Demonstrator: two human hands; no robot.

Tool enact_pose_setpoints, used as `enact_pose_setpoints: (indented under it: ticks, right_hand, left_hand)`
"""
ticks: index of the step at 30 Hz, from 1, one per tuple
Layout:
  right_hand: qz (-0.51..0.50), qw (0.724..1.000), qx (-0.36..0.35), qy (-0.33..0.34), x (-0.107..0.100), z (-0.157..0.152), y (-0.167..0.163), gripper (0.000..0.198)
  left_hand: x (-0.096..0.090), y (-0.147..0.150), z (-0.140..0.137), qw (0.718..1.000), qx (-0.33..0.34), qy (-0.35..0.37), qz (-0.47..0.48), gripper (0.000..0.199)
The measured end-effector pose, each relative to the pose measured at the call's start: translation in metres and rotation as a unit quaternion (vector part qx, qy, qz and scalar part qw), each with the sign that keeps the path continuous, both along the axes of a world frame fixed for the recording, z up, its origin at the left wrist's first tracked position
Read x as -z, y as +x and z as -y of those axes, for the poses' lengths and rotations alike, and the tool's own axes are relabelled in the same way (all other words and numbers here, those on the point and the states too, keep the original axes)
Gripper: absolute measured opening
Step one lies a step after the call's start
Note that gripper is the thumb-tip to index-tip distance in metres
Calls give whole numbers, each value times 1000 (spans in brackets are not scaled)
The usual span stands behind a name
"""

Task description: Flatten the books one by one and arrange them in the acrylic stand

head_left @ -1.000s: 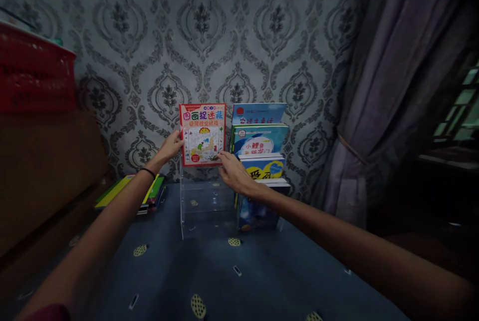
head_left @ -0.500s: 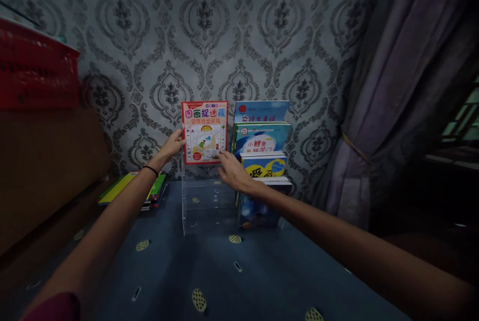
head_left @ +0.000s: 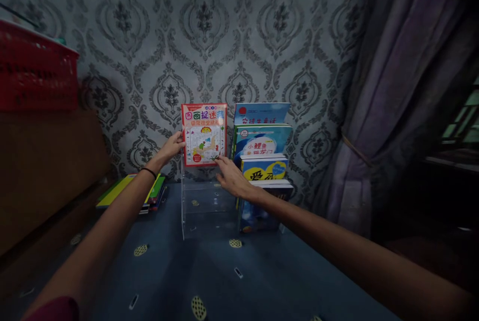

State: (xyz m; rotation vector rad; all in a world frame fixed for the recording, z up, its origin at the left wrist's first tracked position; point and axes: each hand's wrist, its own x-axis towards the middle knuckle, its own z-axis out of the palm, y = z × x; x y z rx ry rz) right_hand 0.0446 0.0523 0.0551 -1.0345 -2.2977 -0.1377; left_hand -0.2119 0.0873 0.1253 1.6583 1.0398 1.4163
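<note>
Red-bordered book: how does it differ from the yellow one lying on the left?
The red-bordered book stands with its cover facing the camera; the yellow book lies flat on a pile. The left hand and right hand are at the red-bordered book's edges; neither touches the yellow book. The left forearm partly hides the yellow book, not the red-bordered book.

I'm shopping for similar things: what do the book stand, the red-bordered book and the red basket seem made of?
Book stand: probably acrylic or another clear, glossy plastic; the blue patterned surface shows through.
Red-bordered book: printed paper or card, judging by its flat illustrated cover; gloss is hard to tell.
Red basket: likely moulded plastic; its slotted-looking wall has a slight sheen.
</note>
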Motion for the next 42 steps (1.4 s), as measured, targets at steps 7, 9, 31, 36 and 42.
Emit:
enact_pose_setpoints:
  ticks: [7, 9, 31, 36, 42]
  right_hand:
    - [6, 1000, -1, -5, 5, 5, 3, 51]
    - [-2, 1000, -4, -5, 8, 4, 5, 53]
    - [0, 1000, -4, -11, 15, 10, 10, 43]
    - [-4, 1000, -6, -25, 14, 12, 10, 45]
    - [-14, 999, 3, -43, 9, 16, 8, 44]
  left_hand:
    - [4, 4, -5, 999, -5, -14, 35, 41]
    - [4, 4, -6, 999, -7, -16, 41, 40]
    - [3, 10, -7, 992, 34, 9, 124, 48]
    - [1, 11, 0, 991, 65, 38, 109, 51]
    - [4, 4, 2, 997, 36, 11, 66, 49]
